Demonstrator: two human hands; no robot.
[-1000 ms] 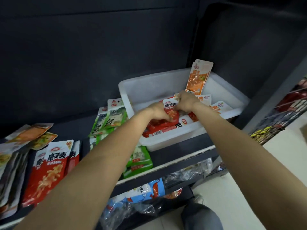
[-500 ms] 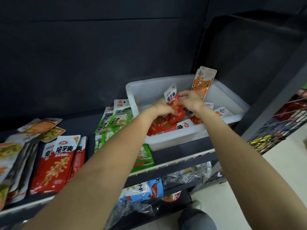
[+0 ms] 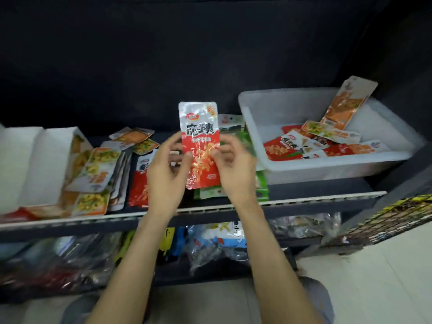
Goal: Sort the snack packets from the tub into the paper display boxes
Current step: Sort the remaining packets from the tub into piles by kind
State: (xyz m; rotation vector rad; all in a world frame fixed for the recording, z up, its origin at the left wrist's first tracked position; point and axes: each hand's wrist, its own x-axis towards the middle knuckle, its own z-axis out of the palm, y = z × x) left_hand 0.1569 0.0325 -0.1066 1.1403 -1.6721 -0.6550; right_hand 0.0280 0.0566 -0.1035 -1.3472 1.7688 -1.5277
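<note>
A red and white snack packet stands upright in the air above the shelf, held between both hands. My left hand pinches its left edge and my right hand pinches its right edge. The white plastic tub sits on the shelf to the right with several red and orange packets inside and one orange packet leaning on its back wall. White paper display boxes stand at the far left of the shelf.
Red packets, orange and yellow packets and green packets lie in rows on the dark shelf. Bagged goods fill the shelf below. A wire rack stands at the right over pale floor.
Both hands lifted a red packet out of the tub and carried it left, over the rows on the shelf. The view swung left, bringing the paper boxes into sight.
</note>
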